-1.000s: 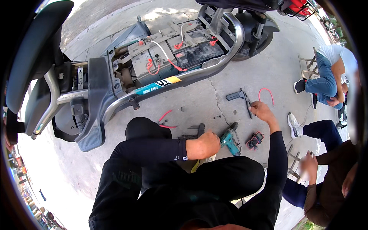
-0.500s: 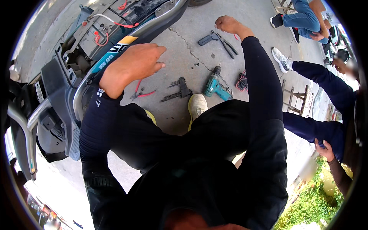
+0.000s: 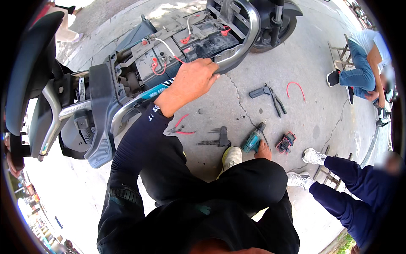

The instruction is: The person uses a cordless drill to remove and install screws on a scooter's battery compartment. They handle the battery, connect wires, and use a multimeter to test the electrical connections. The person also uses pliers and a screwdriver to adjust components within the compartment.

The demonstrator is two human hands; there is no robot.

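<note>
Palm-down, left hand (image 3: 191, 81) over scooter rail (image 3: 239, 56); right hand (image 3: 264, 151) at drill (image 3: 253, 139).

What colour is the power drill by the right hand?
The power drill is teal with a dark chuck, seen best in the head view.

White lettering (image 3: 155, 111) marks your left sleeve (image 3: 136, 146); beyond it, white characters (image 3: 159, 89) stand on the teal decal (image 3: 153, 92) of the scooter (image 3: 104, 91), and digits (image 3: 72, 110) line its silver tube (image 3: 78, 108) at left.

Passage between black pliers (image 3: 274, 100) and drill (image 3: 252, 140), scooter rail (image 3: 153, 92) barring far left
</note>
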